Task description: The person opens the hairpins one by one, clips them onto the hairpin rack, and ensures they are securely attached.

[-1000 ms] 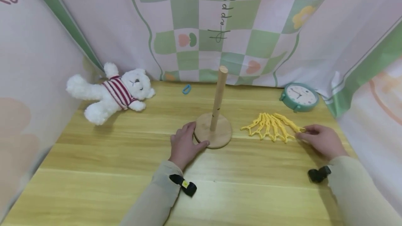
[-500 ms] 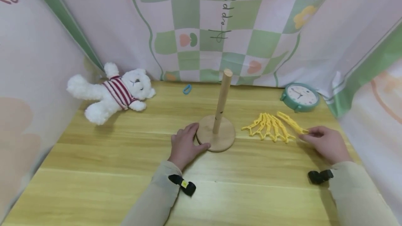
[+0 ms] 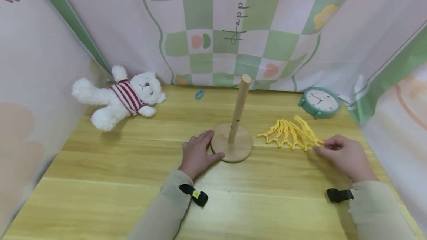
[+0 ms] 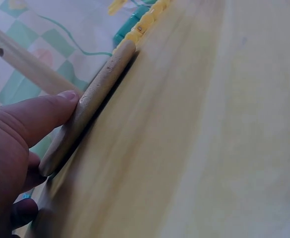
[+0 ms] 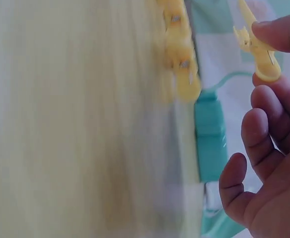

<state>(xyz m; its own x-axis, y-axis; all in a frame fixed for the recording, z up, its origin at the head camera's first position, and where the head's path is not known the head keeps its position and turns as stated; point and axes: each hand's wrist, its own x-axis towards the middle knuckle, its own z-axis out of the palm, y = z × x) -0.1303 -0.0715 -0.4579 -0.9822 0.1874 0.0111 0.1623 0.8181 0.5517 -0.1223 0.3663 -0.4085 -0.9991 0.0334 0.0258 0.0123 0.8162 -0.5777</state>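
Observation:
My left hand [image 3: 198, 155] grips the near left rim of a round wooden base [image 3: 242, 150], with an upright wooden rod [image 3: 239, 106] at its middle. In the left wrist view the thumb [image 4: 50, 111] lies over the base's edge; the other fingers are partly hidden. At the right, my right hand [image 3: 347, 158] pinches the near end of a slim yellow plastic piece [image 5: 265, 62] between thumb and forefinger, the other fingers loosely bent. Left of that hand, several similar yellow plastic pieces [image 3: 283, 135] with forked ends lie fanned out on the table.
A green alarm clock [image 3: 320, 102] lies at the back right. A white plush bear [image 3: 125, 97] in a striped shirt lies at the back left. Behind the stand is a small blue ring [image 3: 199, 94]. A patterned curtain [image 3: 197, 14] hangs behind the table [image 3: 133, 173].
The wooden stand has shifted slightly right, the left hand staying at its rim. The right hand has turned the yellow piece, first away from the fanned pieces, then back beside them.

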